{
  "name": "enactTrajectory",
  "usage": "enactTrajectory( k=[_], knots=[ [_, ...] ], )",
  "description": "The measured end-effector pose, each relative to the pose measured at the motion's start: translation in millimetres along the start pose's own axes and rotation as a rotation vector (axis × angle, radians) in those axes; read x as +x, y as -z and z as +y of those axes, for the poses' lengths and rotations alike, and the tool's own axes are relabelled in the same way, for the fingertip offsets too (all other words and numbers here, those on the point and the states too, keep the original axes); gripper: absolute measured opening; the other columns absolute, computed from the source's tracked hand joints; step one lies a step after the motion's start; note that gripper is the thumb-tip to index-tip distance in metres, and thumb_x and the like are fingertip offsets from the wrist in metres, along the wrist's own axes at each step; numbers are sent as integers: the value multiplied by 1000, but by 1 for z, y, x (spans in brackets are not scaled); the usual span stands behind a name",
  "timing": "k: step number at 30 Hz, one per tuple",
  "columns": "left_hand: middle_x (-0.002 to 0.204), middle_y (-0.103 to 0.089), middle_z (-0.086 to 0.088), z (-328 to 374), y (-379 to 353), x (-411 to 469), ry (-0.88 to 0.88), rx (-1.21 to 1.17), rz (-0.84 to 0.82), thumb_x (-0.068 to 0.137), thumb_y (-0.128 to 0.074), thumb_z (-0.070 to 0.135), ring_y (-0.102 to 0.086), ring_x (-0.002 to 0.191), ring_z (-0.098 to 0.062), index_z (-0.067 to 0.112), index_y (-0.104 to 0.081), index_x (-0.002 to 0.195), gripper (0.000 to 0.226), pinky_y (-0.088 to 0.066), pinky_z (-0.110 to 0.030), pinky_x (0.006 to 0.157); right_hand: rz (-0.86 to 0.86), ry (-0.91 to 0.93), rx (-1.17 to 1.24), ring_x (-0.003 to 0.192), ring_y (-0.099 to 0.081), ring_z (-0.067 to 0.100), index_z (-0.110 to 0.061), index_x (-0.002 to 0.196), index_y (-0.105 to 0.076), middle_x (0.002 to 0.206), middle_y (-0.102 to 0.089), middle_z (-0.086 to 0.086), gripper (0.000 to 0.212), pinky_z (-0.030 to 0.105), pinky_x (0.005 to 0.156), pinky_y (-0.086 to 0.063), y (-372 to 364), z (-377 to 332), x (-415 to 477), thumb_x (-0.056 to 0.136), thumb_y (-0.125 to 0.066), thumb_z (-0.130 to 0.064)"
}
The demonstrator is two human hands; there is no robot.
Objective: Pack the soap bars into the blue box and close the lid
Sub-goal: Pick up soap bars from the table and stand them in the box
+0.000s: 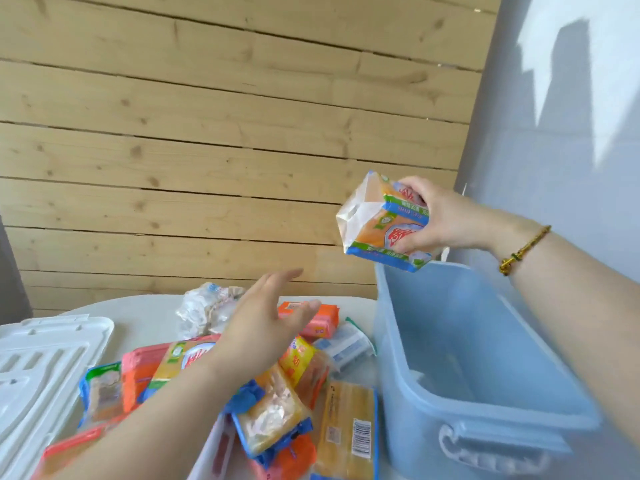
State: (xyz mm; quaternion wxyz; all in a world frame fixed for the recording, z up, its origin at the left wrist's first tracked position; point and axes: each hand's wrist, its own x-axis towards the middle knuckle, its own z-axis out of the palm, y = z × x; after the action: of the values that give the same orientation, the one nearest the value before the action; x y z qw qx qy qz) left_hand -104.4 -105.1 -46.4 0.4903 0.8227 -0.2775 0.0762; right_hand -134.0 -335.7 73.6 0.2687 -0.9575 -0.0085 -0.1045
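Right grip: right hand [446,216] clasps 2 wrapped soap bars [382,223] stacked together, thumb below, fingers over the top; the pair is tilted, held just above the far left corner of the blue box.
Left grip: left hand [259,327] open and flat, fingers spread, holding nothing, hovering over the soap pile.
Blue box [485,420]: 1, lid off, on the right side of the table; 1 moulded handle on the near wall. Interior mostly bare as far as visible; contents at the bottom cannot be told.
Lid [45,368]: 1, white, ribbed, lying flat at the left edge of the table, well apart from the box.
Soap pile [277,410]: about 9 wrapped bars, overlapping, between lid and box; exact count uncertain from blur and the arm in front. Wrappers orange, yellow, blue-edged.
Crumpled wrapper [204,310]: 1, clear plastic, behind the pile.
Writing: red Chinese characters on held bars and pile bars, not legible; 1 barcode on a yellow bar [349,431] beside the box.
Bracelet [523,249]: 1, gold beads, right wrist.
Table [145,313]: white, rounded edge, before a wooden plank wall [207,133].
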Motion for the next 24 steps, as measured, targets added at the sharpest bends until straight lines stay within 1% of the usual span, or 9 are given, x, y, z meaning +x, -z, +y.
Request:
enactTrajectory(
  k=[2, 4, 8, 10, 13, 16, 19, 21, 24],
  knots=[
    [122, -44, 9, 20, -33, 12, 21, -48, -95, 82, -55, 37, -38, 111, -3, 26, -40, 128, 49, -29, -16, 92, 8, -70, -4, 77, -55, -3, -26, 112, -35, 87, -52, -19, 69, 5, 58, -46, 16, 22, -17, 64, -80, -7],
    [136, -42, 0, 34, -63, 20, 97, -91, -183, 84, -52, 37, -40, 124, -14, 21, -36, 131, 52, -34, -29, 104, -17, -144, -2, 72, -55, -3, -26, 109, -34, 85, -53, -16, 66, 3, 47, -45, 26, 42, -31, 65, -79, -5],
    [145, -36, -4, 48, -108, 25, 212, -152, -351, 84, -51, 42, -38, 130, -23, 17, -24, 137, 65, -34, -40, 108, -100, -271, -62, 70, -53, -4, -27, 108, -34, 83, -53, -15, 64, 1, 43, -43, 26, 81, -49, 67, -78, -4],
    [141, -42, -4, 52, -119, 25, 273, -215, -380, 83, -55, 35, -47, 122, -24, 19, -21, 138, 67, -39, -38, 104, -139, -304, -118, 72, -54, 0, -24, 112, -35, 85, -54, -13, 64, 3, 51, -45, 17, 95, -51, 67, -78, -5],
    [109, -55, 4, 53, -124, 24, 291, -239, -402, 85, -51, 18, -58, 91, -20, 24, -25, 134, 56, -49, -26, 78, -222, -319, -215, 90, -55, 16, -13, 123, -36, 104, -55, 2, 70, 26, 77, -49, -4, 112, -44, 67, -78, -8],
    [97, -48, 9, 53, -124, 23, 284, -248, -400, 87, -45, 14, -54, 76, -10, 28, -21, 136, 57, -44, -14, 54, -329, -370, -231, 92, -52, 18, -14, 123, -35, 103, -53, 2, 69, 27, 75, -45, -24, 123, -30, 68, -77, -12],
    [115, -47, 3, 53, -126, 24, 300, -247, -383, 88, -43, 14, -50, 88, -16, 29, -11, 140, 63, -41, -23, 63, -407, -405, -289, 96, -55, 23, -16, 115, -35, 111, -56, 7, 62, 34, 78, -51, -39, 131, -15, 68, -77, -16],
    [126, -48, -4, 52, -128, 23, 330, -290, -370, 88, -43, 13, -53, 88, -18, 29, -8, 140, 65, -42, -21, 67, -425, -400, -431, 102, -49, 25, -14, 117, -36, 118, -54, 10, 65, 37, 80, -49, -51, 133, -10, 67, -77, -20],
    [111, -48, 0, 52, -131, 20, 362, -392, -356, 87, -43, 8, -54, 78, -13, 30, -9, 140, 67, -45, -12, 52, -366, -332, -653, 112, -40, 26, -16, 122, -36, 121, -51, 7, 68, 34, 77, -37, -72, 137, -11, 68, -75, -29]
  ],
)
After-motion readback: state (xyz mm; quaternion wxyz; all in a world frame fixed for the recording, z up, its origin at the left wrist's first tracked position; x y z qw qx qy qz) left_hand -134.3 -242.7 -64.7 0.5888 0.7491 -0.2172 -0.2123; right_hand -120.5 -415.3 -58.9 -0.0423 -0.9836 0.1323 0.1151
